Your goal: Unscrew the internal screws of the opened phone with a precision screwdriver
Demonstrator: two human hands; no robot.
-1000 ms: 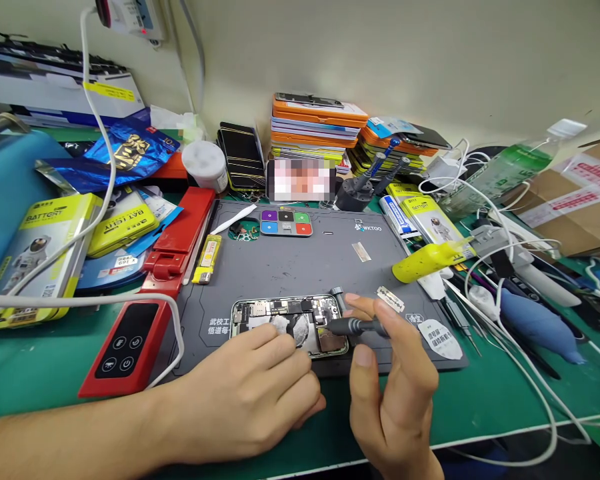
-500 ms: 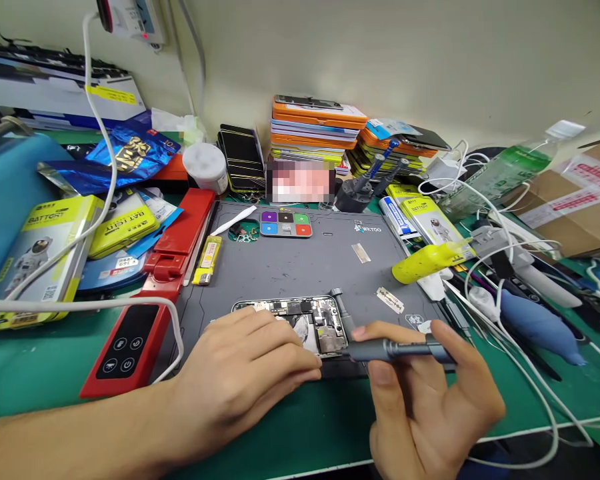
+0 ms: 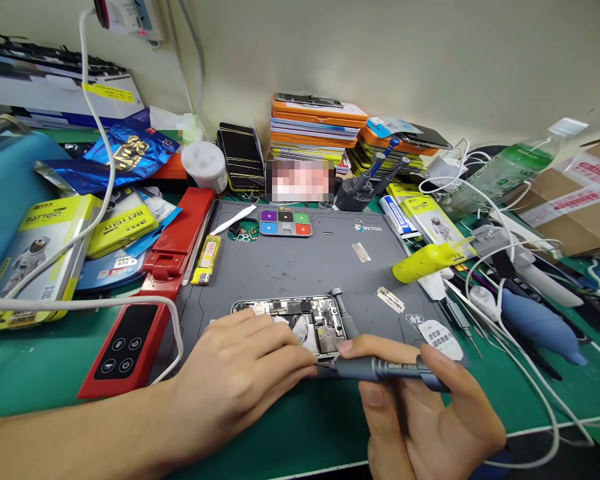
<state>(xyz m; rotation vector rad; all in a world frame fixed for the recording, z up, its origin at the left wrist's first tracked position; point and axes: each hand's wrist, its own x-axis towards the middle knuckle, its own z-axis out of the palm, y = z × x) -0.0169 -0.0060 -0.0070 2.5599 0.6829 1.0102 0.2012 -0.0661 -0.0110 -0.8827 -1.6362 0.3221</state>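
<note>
An opened phone (image 3: 330,339) lies near the front of the grey work mat (image 3: 290,263), its circuit boards and inner parts showing. My left hand (image 3: 235,377) is closed over its near left side, fingers together, hiding much of it. In my right hand (image 3: 425,413) a dark grey screwdriver (image 3: 375,369) is held almost level. Its tip points left to the phone's near edge, close to my left fingertips; whether it touches cannot be made out. Just right of the phone lies another dark tool handle (image 3: 345,317), partly hidden.
Razor blades (image 3: 391,300) lie on the mat, with a yellow bottle (image 3: 423,261) at its right edge. Left stands a red device with buttons (image 3: 123,343), a white cable (image 3: 173,307) crossing it. A coloured screw tray (image 3: 285,225) and stacked boxes (image 3: 320,120) are at the back.
My right hand and the screwdriver have shifted slightly left and down, bringing the tip nearer my left fingertips. A round white label on the mat is now uncovered. My left hand has barely moved.
</note>
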